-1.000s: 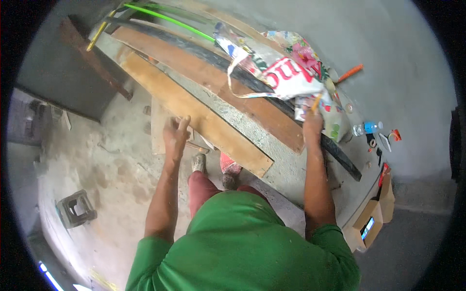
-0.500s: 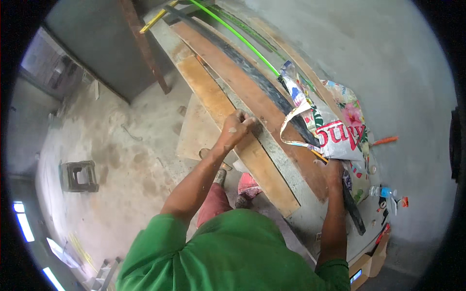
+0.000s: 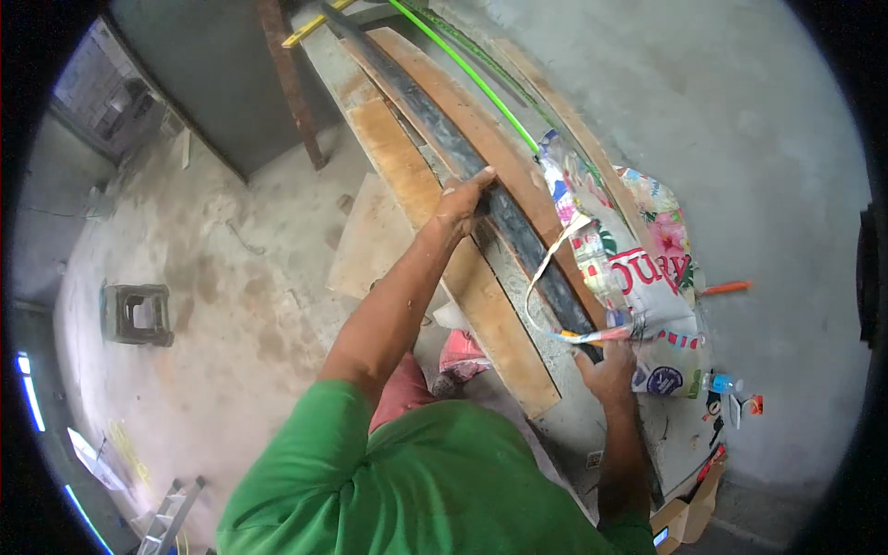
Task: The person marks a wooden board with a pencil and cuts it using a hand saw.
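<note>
A long black bar (image 3: 523,222) lies slantwise over the boards on the worktop. My left hand (image 3: 465,199) is closed round its middle, thumb on top. My right hand (image 3: 610,372) grips the bar farther down, at the near right, beside a patterned plastic bag (image 3: 647,287). A thin orange-yellow stick (image 3: 575,339) pokes out by the right hand's fingers, and the bag's white strap (image 3: 539,277) loops over the bar there. Under the bar is a brown board (image 3: 453,97). Nearer me lies a tan board (image 3: 509,342), below my left wrist.
A bright green strip (image 3: 472,79) and a narrow wooden strip (image 3: 578,129) run along the wall side. A yellow level (image 3: 305,30) lies at the far end. A bottle (image 3: 721,382), an orange stick (image 3: 728,288) and a cardboard box (image 3: 698,509) are at right. A stool (image 3: 137,314) stands on the floor.
My left hand has gone from the tan board to the black bar. The bar has shifted left across the brown board. My right hand has moved a little left and nearer me.
</note>
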Motion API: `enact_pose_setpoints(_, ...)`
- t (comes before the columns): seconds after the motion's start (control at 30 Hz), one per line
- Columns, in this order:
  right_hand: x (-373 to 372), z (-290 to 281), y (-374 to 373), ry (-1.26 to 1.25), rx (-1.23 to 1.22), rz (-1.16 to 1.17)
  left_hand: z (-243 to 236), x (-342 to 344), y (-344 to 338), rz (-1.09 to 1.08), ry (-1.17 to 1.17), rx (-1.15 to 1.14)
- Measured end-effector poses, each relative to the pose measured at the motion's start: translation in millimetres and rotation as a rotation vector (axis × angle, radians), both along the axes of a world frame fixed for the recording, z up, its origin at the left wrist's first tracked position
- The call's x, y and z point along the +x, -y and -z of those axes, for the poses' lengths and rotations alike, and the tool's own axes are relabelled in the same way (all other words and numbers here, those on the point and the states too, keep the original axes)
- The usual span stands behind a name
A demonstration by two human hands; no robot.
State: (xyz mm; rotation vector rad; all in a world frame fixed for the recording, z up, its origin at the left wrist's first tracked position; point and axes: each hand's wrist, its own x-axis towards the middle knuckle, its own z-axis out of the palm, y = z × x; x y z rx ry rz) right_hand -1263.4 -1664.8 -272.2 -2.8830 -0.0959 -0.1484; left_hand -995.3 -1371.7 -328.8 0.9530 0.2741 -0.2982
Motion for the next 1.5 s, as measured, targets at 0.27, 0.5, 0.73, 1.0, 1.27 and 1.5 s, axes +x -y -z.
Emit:
enact_pose_setpoints(0.27,-82.2,-17.3,6.1,-0.318,0.124,0.149,-7.2,-80.0,-16.0,-0.047,0.075,0.292)
enact_pose_setpoints(0.5,-117.1,-12.5,46.6,-0.294,0.349,0.378,32.8,-105.1,-89.6,0.024,0.032,0.136)
enact_pose_setpoints(0.73,-185.3,5.1,47.3,-0.3,0.338,0.483,26.2,-134.5,-66.0,-0.022,-0.085,0.111)
enact_pose_setpoints(1.0,-214.0,1.7,11.0,-0.635,0.3,0.364,79.1,-159.7,-69.3,0.068,-0.077,0.132)
enact_pose_setpoints(1.27,-183.3,26.0,-24.2,-0.542,0.325,0.26,72.2,-164.9,-52.5,-0.024,-0.074,0.084)
enact_pose_setpoints(1.5,-195.1,28.9,-1.4,-0.53,0.375,0.221,28.1,-159.2,-51.7,0.098,-0.072,0.41)
